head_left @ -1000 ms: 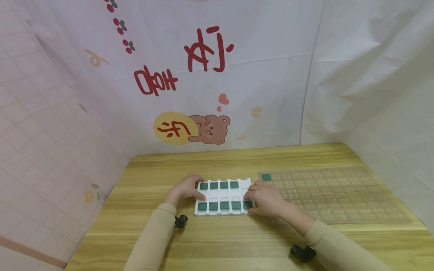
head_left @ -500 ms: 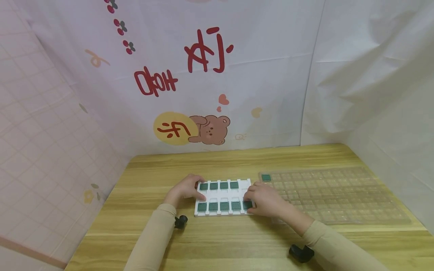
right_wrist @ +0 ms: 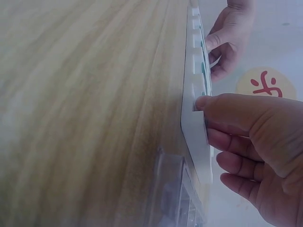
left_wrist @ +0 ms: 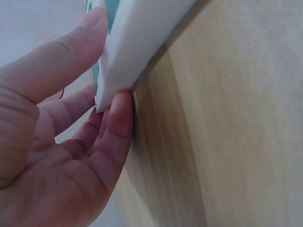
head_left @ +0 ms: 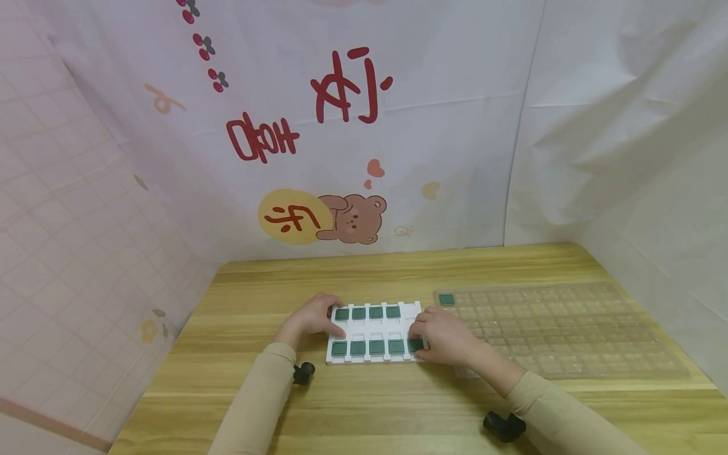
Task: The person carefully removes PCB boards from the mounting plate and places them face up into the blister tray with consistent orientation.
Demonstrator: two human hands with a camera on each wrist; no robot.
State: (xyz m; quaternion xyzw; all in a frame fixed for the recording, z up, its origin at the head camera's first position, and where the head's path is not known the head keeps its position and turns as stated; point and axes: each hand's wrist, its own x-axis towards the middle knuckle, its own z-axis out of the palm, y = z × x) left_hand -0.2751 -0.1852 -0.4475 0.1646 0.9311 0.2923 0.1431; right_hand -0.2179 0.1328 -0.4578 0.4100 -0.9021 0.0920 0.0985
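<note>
A white slotted tray [head_left: 372, 328] lies on the table, with green square chips [head_left: 377, 347] in two rows; the back right slot has no chip in it. My left hand [head_left: 313, 316] grips the tray's left end. Its thumb lies over the top and a finger is tucked at the lower edge of the white end wall [left_wrist: 137, 42] in the left wrist view. At the front right slot, my right hand [head_left: 446, 336] pinches a green chip [head_left: 416, 345] between thumb and fingers. In the right wrist view the thumb [right_wrist: 222, 106] sits in a notch of the tray's front edge.
To the right lies a large clear plastic tray [head_left: 523, 288] of many small compartments, close beside the white one. One green chip [head_left: 447, 299] sits in its back left corner. A printed cloth [head_left: 449, 126] hangs behind the wooden table [head_left: 364, 411].
Both hands keep their places on the white tray. The right forearm has shifted very slightly left; the chips look the same.
</note>
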